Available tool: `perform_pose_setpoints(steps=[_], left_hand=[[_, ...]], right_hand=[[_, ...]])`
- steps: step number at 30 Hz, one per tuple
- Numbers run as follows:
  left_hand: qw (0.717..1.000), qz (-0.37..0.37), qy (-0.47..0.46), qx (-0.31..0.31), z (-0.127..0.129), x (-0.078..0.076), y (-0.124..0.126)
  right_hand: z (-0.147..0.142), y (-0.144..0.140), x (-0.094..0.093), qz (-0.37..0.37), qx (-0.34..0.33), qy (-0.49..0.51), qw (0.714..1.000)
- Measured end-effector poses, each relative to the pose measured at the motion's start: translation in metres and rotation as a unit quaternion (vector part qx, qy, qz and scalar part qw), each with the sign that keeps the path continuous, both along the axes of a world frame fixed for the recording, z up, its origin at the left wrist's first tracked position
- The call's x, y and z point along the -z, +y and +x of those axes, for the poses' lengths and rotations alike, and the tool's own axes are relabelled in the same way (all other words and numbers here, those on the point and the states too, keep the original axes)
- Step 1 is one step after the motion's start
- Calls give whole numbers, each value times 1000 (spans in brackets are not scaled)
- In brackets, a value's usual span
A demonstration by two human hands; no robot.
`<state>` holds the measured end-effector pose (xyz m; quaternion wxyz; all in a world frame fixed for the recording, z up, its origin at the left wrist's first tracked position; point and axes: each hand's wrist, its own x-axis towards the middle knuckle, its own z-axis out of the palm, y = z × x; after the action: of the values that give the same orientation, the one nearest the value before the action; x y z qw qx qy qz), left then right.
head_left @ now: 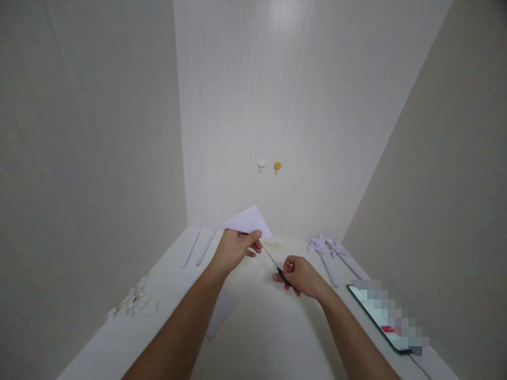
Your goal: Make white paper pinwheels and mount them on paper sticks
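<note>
My left hand (241, 245) pinches a sheet of white paper (250, 220) by its lower edge, with a pointed corner standing up behind the fingers. To the right and a little lower, my right hand (299, 275) grips a pair of black-handled scissors (283, 275). Their thin metal blades point up and left toward my left fingertips and the paper's lower right corner. Whether the blades touch the paper I cannot tell. Part of the handles is hidden in my right fingers. Another piece of white paper (222, 314) lies on the table beside my left forearm.
Two white paper tubes (206, 247) lie at the back left of the white table (261, 338). Small pale pieces (132, 301) are heaped at the left edge. White paper pinwheels (322, 245) on sticks lie back right, behind a lit phone (376, 316). Two hooks (278, 166) hang on the wall.
</note>
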<state>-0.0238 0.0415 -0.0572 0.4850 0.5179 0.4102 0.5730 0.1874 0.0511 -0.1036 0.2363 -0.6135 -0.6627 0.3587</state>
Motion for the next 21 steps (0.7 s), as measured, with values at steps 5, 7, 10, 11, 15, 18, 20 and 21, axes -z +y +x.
perform_pose_setpoints(steps=[5,7,10,11,15,18,20,21], left_hand=[[998,-55,15,-3,1,61,-2],[998,-65,20,-8,4,78,-2],[997,-74,32,8,8,93,2],[997,-74,36,17,9,96,3],[995,-67,56,56,11,104,6],[990,-64,80,92,13,109,5],[985,-67,99,126,15,112,3],[981,-70,107,147,16,113,3]], right_hand=[[2,-2,53,-14,-8,-84,996],[3,-2,56,-25,-28,-98,994],[9,-1,53,-53,-61,-96,992],[12,0,52,-59,-72,-88,992],[28,5,52,-45,-90,-22,995],[35,11,54,17,-44,68,997],[34,13,55,55,2,145,988],[33,12,54,65,17,185,980]])
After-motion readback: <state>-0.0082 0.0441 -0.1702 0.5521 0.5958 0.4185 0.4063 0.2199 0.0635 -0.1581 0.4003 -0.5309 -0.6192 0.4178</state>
